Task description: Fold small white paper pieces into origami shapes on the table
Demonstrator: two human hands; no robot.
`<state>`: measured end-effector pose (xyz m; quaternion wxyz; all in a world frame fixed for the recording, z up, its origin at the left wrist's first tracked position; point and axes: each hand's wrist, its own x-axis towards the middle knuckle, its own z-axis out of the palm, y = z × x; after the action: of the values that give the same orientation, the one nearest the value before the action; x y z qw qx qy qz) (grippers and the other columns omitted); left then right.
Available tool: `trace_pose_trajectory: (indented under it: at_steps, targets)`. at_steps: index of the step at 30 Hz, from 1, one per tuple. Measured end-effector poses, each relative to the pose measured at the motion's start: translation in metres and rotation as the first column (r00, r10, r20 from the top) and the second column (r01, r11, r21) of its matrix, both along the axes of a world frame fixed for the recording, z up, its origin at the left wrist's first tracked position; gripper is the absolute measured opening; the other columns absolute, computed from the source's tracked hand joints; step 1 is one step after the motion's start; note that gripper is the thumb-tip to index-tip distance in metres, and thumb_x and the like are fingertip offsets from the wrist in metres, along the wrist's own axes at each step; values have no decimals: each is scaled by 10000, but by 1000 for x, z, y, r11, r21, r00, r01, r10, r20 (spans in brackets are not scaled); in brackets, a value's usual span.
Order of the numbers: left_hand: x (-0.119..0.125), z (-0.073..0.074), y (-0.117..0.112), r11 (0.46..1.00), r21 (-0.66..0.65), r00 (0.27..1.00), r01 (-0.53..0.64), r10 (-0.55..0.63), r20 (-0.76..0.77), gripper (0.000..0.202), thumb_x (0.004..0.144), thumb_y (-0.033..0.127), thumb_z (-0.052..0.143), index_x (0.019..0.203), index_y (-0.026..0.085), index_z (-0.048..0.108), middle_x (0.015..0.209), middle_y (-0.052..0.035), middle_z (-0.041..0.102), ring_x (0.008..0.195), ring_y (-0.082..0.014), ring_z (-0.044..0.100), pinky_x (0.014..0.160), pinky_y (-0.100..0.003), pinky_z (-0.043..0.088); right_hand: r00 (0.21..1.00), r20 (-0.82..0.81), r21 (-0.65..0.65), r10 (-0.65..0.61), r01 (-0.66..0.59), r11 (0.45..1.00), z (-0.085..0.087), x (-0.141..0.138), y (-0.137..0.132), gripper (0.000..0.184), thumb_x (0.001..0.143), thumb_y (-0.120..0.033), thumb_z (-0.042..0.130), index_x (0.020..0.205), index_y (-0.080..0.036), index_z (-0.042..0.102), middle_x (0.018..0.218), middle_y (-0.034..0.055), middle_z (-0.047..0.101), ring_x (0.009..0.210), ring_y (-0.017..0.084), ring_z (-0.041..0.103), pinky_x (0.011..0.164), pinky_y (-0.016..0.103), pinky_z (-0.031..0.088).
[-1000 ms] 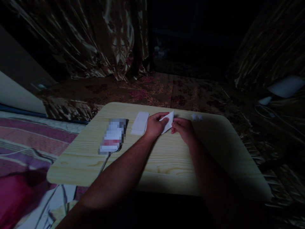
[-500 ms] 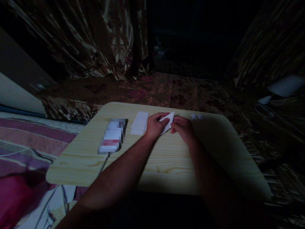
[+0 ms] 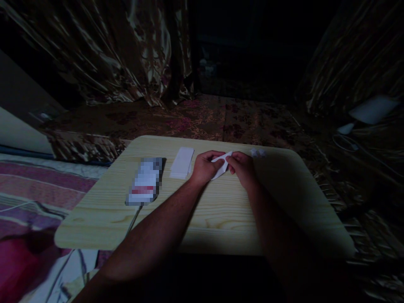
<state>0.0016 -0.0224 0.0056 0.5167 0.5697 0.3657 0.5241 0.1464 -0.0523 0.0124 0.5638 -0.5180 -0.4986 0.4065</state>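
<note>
Between my hands, above the wooden table (image 3: 221, 210), is a folded piece of white paper (image 3: 220, 167). My left hand (image 3: 205, 166) is closed on its left side, thumb lying across the paper. My right hand (image 3: 242, 166) pinches its upper right corner between thumb and fingers. Some of the fingertips are hidden behind the paper. Left of my left hand lies a stack of white paper strips (image 3: 182, 162). Two small white pieces (image 3: 258, 152), perhaps folded paper, lie beyond my right hand; their exact shape is too dim to tell.
A phone (image 3: 145, 181), its screen blurred out, lies at the table's left with a white cable (image 3: 134, 221) running off the near edge. A striped bedspread (image 3: 41, 185) is at the left. A white lamp (image 3: 374, 110) stands at the right, and patterned curtains (image 3: 148, 50) hang behind.
My right hand has moved onto the paper's upper right corner, its thumb now pressing there. The paper's raised tip sits lower. The whole view has shifted slightly.
</note>
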Motion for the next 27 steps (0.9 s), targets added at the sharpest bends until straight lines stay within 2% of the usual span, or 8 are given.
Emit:
trace_pose_trajectory:
  at_steps: [12,27]
  targets:
    - [2,7,-4,996,-89,1000,4,-1,28,320,640,307,767,906,133,737,730,-40,713,575,-123,608,532,-226,466,996,-86,-1,10,-10,1000,-3,0,2,185,735,-353,655,762,-176,609,510,-44,570,423,94,485,426,221,397]
    - [1,9,-5,997,-77,1000,6,-4,18,303,642,314,763,889,139,743,715,-37,713,583,-131,613,552,-241,488,993,-110,12,36,-35,999,-5,0,3,187,751,-363,645,729,-182,602,495,-45,557,419,95,482,429,221,393]
